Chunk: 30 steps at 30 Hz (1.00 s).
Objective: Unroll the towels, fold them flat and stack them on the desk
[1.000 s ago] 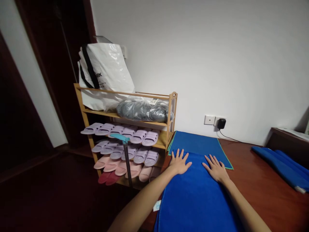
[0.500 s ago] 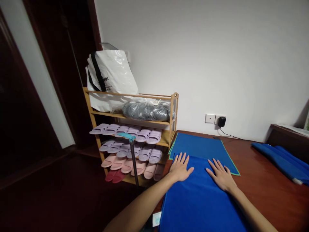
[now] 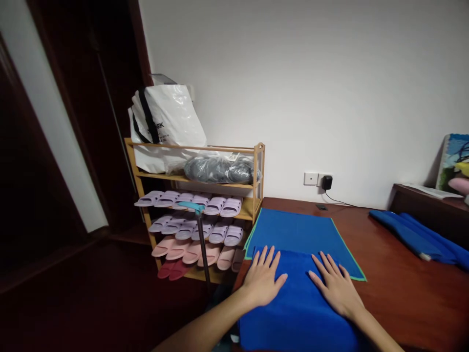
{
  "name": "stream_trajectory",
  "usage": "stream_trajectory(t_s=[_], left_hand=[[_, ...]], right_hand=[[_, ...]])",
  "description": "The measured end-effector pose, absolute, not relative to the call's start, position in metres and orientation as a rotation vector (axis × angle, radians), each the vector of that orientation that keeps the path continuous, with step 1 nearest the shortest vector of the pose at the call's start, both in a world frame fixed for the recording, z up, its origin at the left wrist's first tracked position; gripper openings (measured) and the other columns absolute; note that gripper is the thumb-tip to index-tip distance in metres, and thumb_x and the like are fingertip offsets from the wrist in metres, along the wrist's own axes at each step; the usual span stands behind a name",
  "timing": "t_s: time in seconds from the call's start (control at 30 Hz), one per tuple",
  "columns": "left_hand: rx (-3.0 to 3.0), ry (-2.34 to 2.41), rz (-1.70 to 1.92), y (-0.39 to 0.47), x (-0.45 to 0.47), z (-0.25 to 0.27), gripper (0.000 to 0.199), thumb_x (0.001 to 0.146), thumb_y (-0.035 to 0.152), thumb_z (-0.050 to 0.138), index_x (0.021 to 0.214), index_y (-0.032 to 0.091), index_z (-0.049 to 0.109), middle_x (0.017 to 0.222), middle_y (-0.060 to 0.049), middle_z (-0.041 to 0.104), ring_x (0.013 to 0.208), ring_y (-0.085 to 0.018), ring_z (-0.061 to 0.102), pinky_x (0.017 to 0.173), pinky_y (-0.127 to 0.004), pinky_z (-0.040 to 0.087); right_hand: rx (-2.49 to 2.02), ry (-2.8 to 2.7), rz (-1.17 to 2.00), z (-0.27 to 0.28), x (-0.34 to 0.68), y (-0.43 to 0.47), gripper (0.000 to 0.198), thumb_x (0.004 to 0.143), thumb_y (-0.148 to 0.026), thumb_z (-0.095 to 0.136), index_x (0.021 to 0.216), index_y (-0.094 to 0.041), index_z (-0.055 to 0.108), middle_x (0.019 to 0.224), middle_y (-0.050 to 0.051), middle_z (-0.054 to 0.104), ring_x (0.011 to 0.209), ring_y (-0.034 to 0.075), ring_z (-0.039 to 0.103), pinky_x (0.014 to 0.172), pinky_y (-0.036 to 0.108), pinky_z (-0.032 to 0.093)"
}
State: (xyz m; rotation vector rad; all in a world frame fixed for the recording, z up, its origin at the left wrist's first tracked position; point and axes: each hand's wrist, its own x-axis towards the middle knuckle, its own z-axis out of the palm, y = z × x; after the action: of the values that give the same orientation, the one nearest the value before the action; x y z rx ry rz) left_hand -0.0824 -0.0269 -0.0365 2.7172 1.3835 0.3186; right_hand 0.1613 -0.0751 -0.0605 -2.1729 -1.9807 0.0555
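Note:
A bright blue towel (image 3: 293, 303) lies over the near part of the wooden table. My left hand (image 3: 264, 281) rests flat on its left side, fingers spread and pointing away from me. On the towel's right side, my right hand (image 3: 336, 286) lies palm down with its fingers apart. Just beyond the fingertips, a second blue cloth (image 3: 296, 230) with green edging is spread flat, partly covered by the nearer towel. The towel's near end runs out of the bottom of the view.
More blue cloths (image 3: 417, 237) lie folded at the table's right. A black plug (image 3: 327, 183) sits in the wall socket. To the left stands a wooden shoe rack (image 3: 258, 171) with several slippers (image 3: 230, 206) and a white bag (image 3: 172, 117). A blue-topped pole (image 3: 201, 234) stands before it.
Both hands and the towel's far edge have shifted toward me, so more of the green-edged cloth shows. The view has also turned slightly to the right.

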Motion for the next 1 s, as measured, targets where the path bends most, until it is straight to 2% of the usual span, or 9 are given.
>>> stream_trajectory(t_s=[0.13,0.23,0.37,0.47,0.53,0.6,0.73,0.87,1.0], left_hand=[[2.697,1.386,0.289,-0.058,-0.096,-0.029,0.068,0.093,0.061,0.024,0.147,0.020,0.025,0.153,-0.009,0.017,0.140,-0.031,0.010,0.112,-0.051,0.013],[2.698,1.329,0.287,-0.064,-0.105,-0.023,0.067,0.092,0.061,0.029,0.146,0.020,0.028,0.152,-0.009,0.022,0.139,-0.030,0.016,0.111,-0.049,0.018],[2.779,1.349,0.446,-0.039,-0.117,-0.011,0.044,0.095,0.034,0.040,0.136,0.017,0.045,0.148,-0.010,0.033,0.137,-0.028,0.024,0.111,-0.046,0.020],[2.756,1.301,0.583,-0.011,-0.129,-0.006,0.034,0.088,0.021,0.051,0.122,0.018,0.055,0.130,-0.011,0.051,0.125,-0.028,0.039,0.104,-0.043,0.029],[2.634,1.213,0.580,0.002,-0.137,-0.006,0.031,0.084,0.025,0.059,0.114,0.020,0.057,0.111,-0.008,0.058,0.110,-0.026,0.049,0.094,-0.040,0.037],[2.537,1.132,0.547,0.011,-0.143,-0.007,0.029,0.081,0.030,0.064,0.109,0.022,0.059,0.098,-0.003,0.058,0.098,-0.023,0.052,0.087,-0.036,0.040],[2.484,1.072,0.509,0.024,-0.147,-0.010,0.020,0.074,0.031,0.070,0.088,0.020,0.062,0.083,0.001,0.054,0.083,-0.018,0.053,0.075,-0.027,0.041],[2.444,1.031,0.551,0.032,-0.150,0.000,0.021,0.071,0.033,0.071,0.073,0.018,0.056,0.083,0.001,0.052,0.082,-0.018,0.051,0.074,-0.025,0.039],[2.381,0.976,0.611,0.015,-0.162,0.021,0.019,0.080,0.036,0.062,0.081,0.020,0.054,0.076,0.003,0.051,0.073,-0.015,0.050,0.067,-0.023,0.039]], right_hand=[[-2.068,-1.981,0.032,-0.065,0.151,-0.106,0.069,0.083,-0.072,0.020,0.143,-0.038,0.021,0.151,-0.005,0.015,0.141,0.020,0.011,0.114,0.048,0.014],[-2.019,-1.955,0.061,-0.065,0.154,-0.115,0.068,0.084,-0.070,0.024,0.142,-0.036,0.029,0.150,-0.002,0.023,0.140,0.022,0.016,0.113,0.048,0.017],[-1.897,-1.944,0.140,-0.056,0.184,-0.101,0.059,0.086,-0.062,0.030,0.133,-0.029,0.046,0.147,0.004,0.033,0.136,0.024,0.027,0.110,0.047,0.021],[-1.876,-1.913,0.220,-0.047,0.211,-0.088,0.052,0.083,-0.058,0.040,0.125,-0.029,0.052,0.130,0.009,0.051,0.123,0.027,0.042,0.103,0.050,0.027],[-1.871,-1.907,0.290,-0.045,0.222,-0.082,0.048,0.080,-0.057,0.046,0.118,-0.028,0.056,0.113,0.008,0.058,0.110,0.026,0.049,0.096,0.046,0.033],[-1.846,-1.913,0.349,-0.045,0.228,-0.078,0.041,0.077,-0.056,0.050,0.102,-0.025,0.060,0.101,0.007,0.061,0.099,0.023,0.053,0.090,0.040,0.038],[-1.761,-1.942,0.444,-0.038,0.231,-0.070,0.032,0.073,-0.052,0.056,0.073,-0.020,0.049,0.081,0.002,0.058,0.078,0.016,0.052,0.073,0.029,0.041],[-1.711,-1.950,0.468,-0.021,0.231,-0.067,0.033,0.074,-0.051,0.056,0.072,-0.021,0.043,0.070,-0.002,0.052,0.068,0.012,0.047,0.064,0.024,0.038],[-1.644,-1.783,0.417,-0.011,0.227,-0.089,0.037,0.074,-0.054,0.057,0.070,-0.020,0.042,0.065,-0.003,0.050,0.063,0.011,0.044,0.060,0.023,0.038]])
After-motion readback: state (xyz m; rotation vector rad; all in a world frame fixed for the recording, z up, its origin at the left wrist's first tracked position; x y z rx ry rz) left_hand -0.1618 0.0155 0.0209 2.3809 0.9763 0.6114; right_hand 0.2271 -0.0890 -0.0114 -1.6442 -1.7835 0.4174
